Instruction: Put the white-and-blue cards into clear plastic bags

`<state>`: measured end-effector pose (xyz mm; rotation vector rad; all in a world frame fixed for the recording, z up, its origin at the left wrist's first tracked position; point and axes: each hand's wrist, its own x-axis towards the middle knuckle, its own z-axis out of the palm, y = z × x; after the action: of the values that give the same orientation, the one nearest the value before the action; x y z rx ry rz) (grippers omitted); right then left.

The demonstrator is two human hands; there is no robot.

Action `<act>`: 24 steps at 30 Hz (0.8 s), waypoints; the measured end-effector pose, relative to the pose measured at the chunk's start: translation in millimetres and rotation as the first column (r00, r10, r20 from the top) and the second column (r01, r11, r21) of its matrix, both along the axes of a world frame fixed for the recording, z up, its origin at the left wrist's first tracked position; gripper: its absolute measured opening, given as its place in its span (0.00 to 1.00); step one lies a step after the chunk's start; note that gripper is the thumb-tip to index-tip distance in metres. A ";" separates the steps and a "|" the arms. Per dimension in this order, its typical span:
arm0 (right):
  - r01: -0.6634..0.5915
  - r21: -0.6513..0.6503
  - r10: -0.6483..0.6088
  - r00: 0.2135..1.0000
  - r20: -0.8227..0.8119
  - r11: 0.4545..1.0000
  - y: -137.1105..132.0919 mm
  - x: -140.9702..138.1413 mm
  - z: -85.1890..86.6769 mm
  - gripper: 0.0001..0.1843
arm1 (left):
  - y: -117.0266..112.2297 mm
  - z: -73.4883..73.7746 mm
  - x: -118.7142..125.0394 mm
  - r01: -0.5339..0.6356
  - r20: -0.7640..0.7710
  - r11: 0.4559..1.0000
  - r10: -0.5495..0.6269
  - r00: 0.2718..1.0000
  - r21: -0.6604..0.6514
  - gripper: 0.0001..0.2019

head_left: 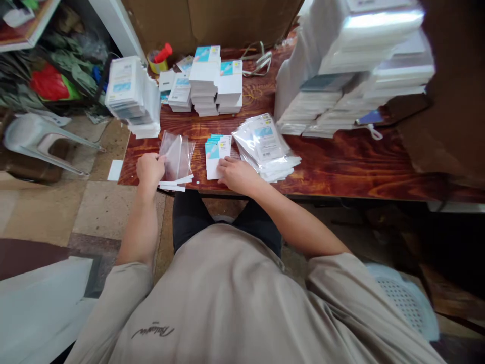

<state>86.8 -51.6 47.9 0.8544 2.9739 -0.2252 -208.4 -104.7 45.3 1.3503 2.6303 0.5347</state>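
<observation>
My left hand [150, 169] pinches a clear plastic sleeve [176, 156] at its left edge and tilts it up above a small pile of white-edged sleeves [175, 183] at the table's front edge. My right hand [237, 174] rests with fingers curled on the near end of a small stack of white and blue printed cards [217, 154]. Just right of that hand lies a fanned heap of bagged cards [267, 146].
On the brown wooden table [341, 167], tall stacks of white cards [212, 81] stand at the back, a leaning stack [131, 96] at the left corner, and big piles of packs [359, 65] at the right. Cardboard boxes stand behind. A grey plastic chair [38, 141] lies on the floor at left.
</observation>
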 end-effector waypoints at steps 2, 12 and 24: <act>-0.044 0.035 0.041 0.997 0.068 0.998 -0.7 0.4 4.1 0.17 | -4.1 3.0 2.8 0.028 -0.054 1.000 -0.028 0.998 0.009 0.16; -0.030 0.067 0.021 0.991 0.133 0.997 -22.7 4.6 2.8 0.18 | -1.2 -8.3 3.4 -0.053 0.036 0.950 0.044 0.998 0.308 0.13; 0.366 0.053 -0.259 0.747 -0.612 0.929 -24.1 26.2 -11.7 0.20 | 4.5 -18.5 -2.8 0.049 0.014 0.914 -0.060 0.998 0.402 0.20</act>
<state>113.0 -75.6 36.2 1.5824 3.4291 -0.3018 -211.3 -100.2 26.9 1.5000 2.5419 1.1275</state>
